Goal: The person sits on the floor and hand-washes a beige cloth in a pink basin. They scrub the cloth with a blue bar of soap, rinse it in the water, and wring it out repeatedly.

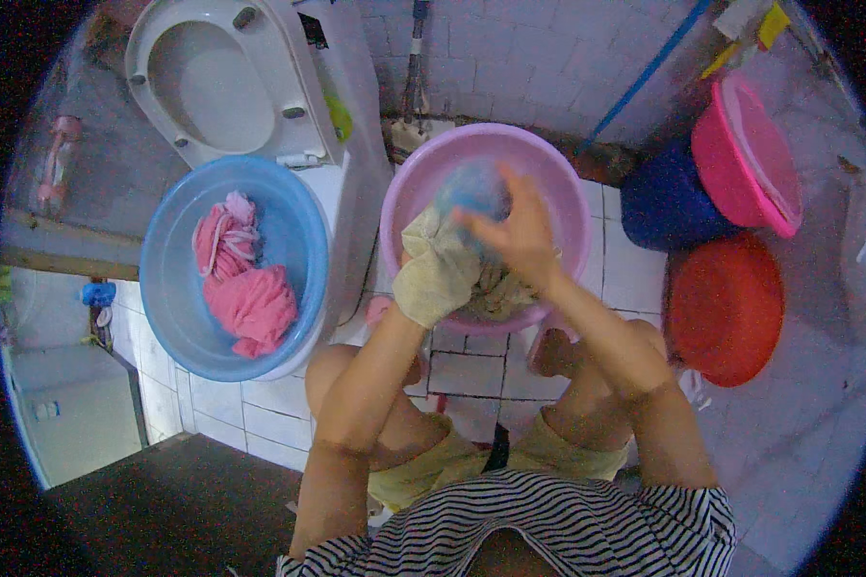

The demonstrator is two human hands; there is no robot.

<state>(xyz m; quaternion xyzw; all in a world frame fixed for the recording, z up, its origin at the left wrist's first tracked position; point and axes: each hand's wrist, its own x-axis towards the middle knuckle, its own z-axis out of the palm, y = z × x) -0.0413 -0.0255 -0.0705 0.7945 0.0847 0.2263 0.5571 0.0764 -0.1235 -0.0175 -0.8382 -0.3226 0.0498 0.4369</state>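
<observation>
Over the pink-lilac basin (pixel 570 173), a pale beige cloth (pixel 433 279) covers my left hand down to the wrist, hiding its fingers; the bare left forearm (pixel 375 375) comes up behind it. A blurred grey-blue patch (pixel 473 188), perhaps cloth, shows past the beige cloth's far end; I cannot make out its kind. My right hand (pixel 522 231) hangs beside it, slightly smeared, fingers and thumb apart, close to the cloth; contact is unclear. More rumpled beige-olive cloth (pixel 498 293) lies low in the basin.
At left, a blue basin (pixel 168 317) holding pink clothes (pixel 250 303) rests on the toilet (pixel 342 183), its lid raised. To the right are a dark blue bucket (pixel 664 207), a tilted bright-pink basin (pixel 731 159) and a red basin (pixel 726 308). My knees flank the lilac basin.
</observation>
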